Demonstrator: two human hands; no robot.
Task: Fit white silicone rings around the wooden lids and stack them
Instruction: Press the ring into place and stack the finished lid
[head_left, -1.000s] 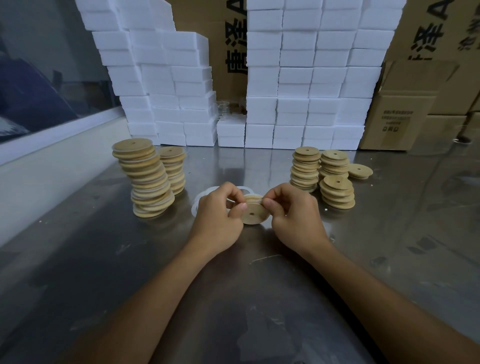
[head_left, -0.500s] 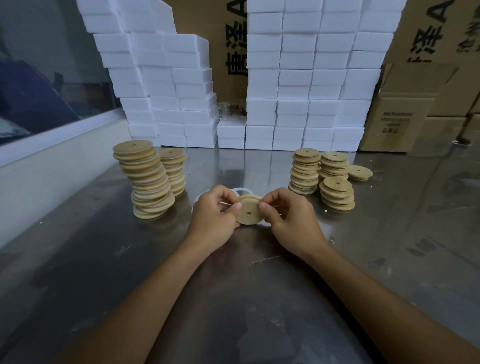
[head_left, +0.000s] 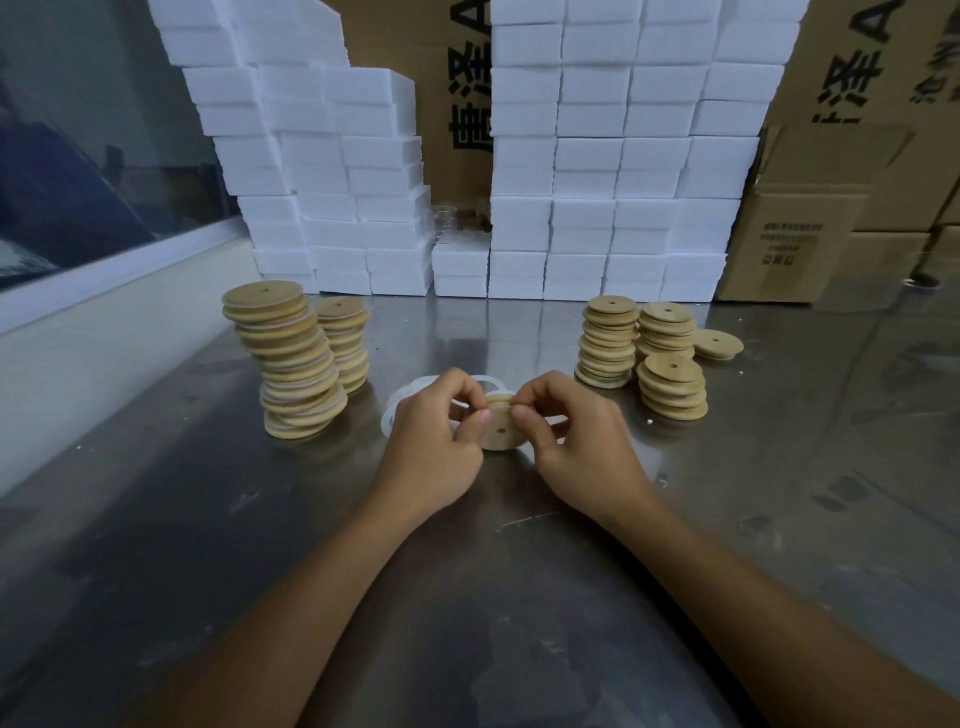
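Both hands hold one round wooden lid (head_left: 498, 430) on edge just above the steel table (head_left: 208, 519), its face with the small centre hole turned toward me. My left hand (head_left: 434, 441) pinches its left rim and my right hand (head_left: 571, 441) pinches its right rim, thumbs on the face. A white silicone ring sits along the lid's top edge between my fingers. Loose white rings (head_left: 410, 395) lie behind my left hand, partly hidden. Two leaning stacks of ringed lids (head_left: 291, 364) stand at the left. Three stacks of plain lids (head_left: 670, 384) stand at the right.
A single lid (head_left: 719, 344) lies flat beside the right stacks. White foam blocks (head_left: 597, 156) are piled high along the back, with cardboard boxes (head_left: 810, 228) behind and to the right. A white ledge (head_left: 104, 332) borders the table's left side.
My thumbs have shifted closer together over the lid's face, and the lid has turned a little between my fingers. The stacks have not moved.
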